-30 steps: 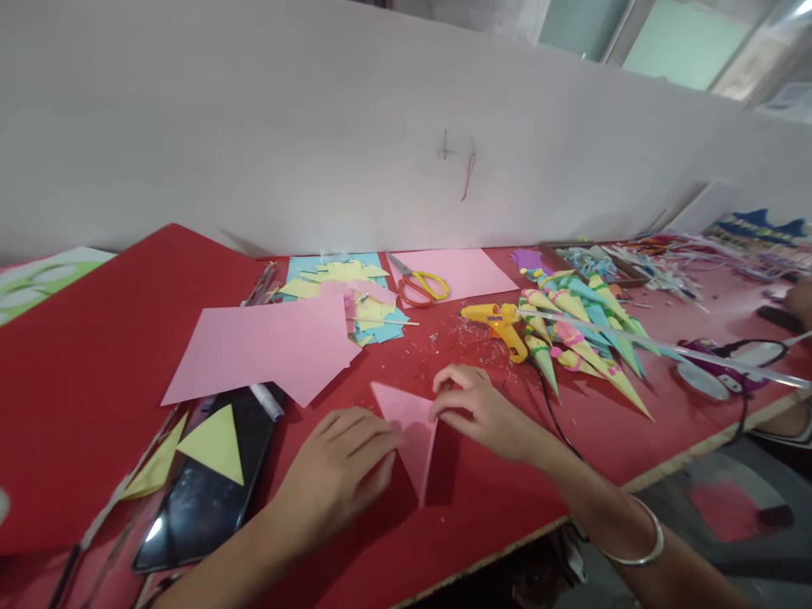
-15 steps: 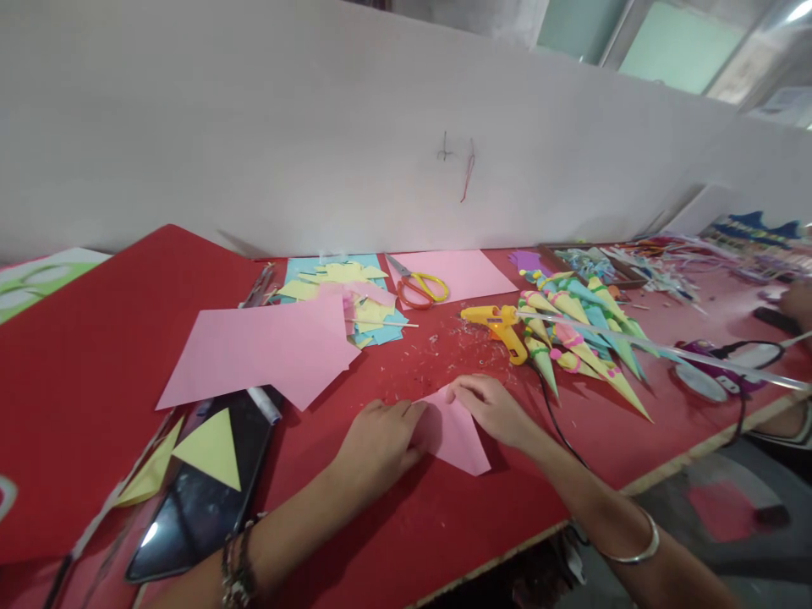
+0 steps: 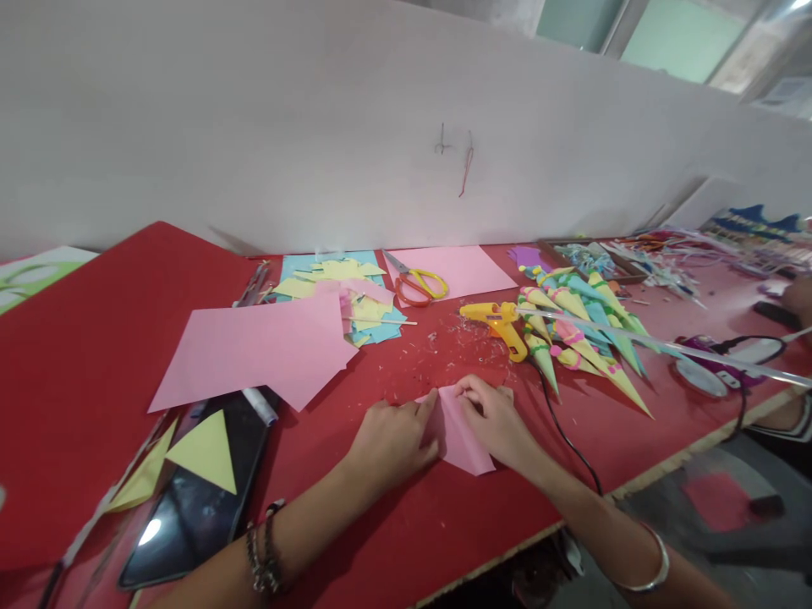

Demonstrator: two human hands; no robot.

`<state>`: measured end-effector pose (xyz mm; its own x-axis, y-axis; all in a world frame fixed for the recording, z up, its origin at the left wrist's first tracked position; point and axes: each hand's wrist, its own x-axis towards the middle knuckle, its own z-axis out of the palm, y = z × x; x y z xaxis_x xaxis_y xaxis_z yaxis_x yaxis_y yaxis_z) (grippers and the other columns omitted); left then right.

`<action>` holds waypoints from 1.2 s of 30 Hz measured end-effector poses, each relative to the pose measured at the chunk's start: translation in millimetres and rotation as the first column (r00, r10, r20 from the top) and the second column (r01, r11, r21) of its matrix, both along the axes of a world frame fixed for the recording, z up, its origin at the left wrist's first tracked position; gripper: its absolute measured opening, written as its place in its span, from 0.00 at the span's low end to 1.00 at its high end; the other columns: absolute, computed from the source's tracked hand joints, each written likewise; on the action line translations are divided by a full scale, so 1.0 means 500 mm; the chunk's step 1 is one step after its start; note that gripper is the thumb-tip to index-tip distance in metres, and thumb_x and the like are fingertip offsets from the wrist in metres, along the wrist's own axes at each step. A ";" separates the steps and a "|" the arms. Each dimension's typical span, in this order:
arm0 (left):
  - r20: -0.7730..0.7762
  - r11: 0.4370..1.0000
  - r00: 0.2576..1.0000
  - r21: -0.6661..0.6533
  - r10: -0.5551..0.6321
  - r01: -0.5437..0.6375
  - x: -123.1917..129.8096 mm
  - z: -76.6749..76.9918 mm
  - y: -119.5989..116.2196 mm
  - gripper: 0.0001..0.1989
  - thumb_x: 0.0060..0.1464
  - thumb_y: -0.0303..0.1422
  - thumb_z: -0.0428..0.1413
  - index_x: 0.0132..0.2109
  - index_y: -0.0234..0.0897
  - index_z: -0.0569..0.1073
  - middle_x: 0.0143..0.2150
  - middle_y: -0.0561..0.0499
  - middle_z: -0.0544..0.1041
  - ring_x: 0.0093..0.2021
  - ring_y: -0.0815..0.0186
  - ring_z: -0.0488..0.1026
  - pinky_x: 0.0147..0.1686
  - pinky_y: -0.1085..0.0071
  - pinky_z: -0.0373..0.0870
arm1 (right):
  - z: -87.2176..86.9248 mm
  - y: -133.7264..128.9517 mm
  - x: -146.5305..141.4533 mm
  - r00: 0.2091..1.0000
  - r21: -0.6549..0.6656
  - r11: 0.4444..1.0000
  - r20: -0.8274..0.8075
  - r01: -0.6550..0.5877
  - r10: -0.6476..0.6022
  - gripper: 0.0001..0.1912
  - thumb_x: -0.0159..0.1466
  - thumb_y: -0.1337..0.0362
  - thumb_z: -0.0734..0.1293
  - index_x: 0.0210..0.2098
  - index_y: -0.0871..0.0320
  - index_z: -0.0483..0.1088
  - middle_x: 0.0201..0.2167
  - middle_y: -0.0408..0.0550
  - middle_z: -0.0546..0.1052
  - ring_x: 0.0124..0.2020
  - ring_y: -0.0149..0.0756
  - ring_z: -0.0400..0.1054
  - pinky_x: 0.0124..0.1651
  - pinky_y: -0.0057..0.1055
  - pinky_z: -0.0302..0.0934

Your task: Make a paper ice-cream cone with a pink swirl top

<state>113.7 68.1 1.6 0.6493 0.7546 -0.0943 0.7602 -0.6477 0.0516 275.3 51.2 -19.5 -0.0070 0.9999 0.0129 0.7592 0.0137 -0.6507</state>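
Observation:
A small pink paper piece lies near the table's front edge, partly folded or curled. My left hand presses on its left side with bent fingers. The fingers of my right hand pinch its upper right edge. Beyond my hands, a yellow glue gun lies on its side, its cable running toward the front edge. Several paper cones in yellow, green and blue are heaped to its right. Scissors with red and yellow handles rest on a pink sheet.
Pink cardstock partly covers a black phone at left, with a yellow paper triangle on it. Yellow and blue scraps lie behind. A red board fills the far left. Another person's hand shows at right.
My right hand has moved slightly right along the pink piece, whose right part now curls up more. My left hand has shifted a little to the right. The view has shifted slightly.

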 end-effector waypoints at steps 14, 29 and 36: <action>-0.054 0.998 0.997 0.028 -0.056 0.058 0.014 -0.007 -0.001 0.25 0.51 0.29 0.46 0.57 0.24 0.59 0.31 0.40 0.77 0.29 0.55 0.75 0.27 0.63 0.67 | -0.005 -0.022 -0.019 0.973 0.112 0.994 0.227 0.006 -0.032 0.12 0.61 0.71 0.53 0.31 0.56 0.66 0.25 0.42 0.76 0.29 0.34 0.69 0.45 0.35 0.40; -0.050 0.986 0.992 0.114 -0.118 0.123 0.014 -0.020 -0.006 0.25 0.53 0.26 0.41 0.57 0.19 0.58 0.28 0.39 0.76 0.27 0.55 0.74 0.25 0.61 0.66 | -0.011 -0.045 -0.002 0.989 0.117 0.991 0.124 0.064 -0.079 0.08 0.60 0.67 0.57 0.36 0.55 0.66 0.20 0.39 0.74 0.25 0.33 0.68 0.47 0.38 0.41; -0.040 0.992 0.996 0.099 -0.077 0.081 0.016 -0.018 -0.008 0.24 0.54 0.29 0.42 0.57 0.20 0.59 0.30 0.39 0.77 0.28 0.56 0.74 0.27 0.61 0.68 | -0.007 -0.061 -0.009 0.970 0.157 0.987 0.232 0.031 -0.067 0.12 0.60 0.73 0.56 0.30 0.54 0.68 0.25 0.38 0.77 0.27 0.33 0.70 0.50 0.40 0.36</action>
<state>121.5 64.1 -7.2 0.7047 0.7080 -0.0453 0.7067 -0.7062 -0.0430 270.9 20.7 -22.9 0.0211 0.9855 0.1681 0.8931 0.0570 -0.4463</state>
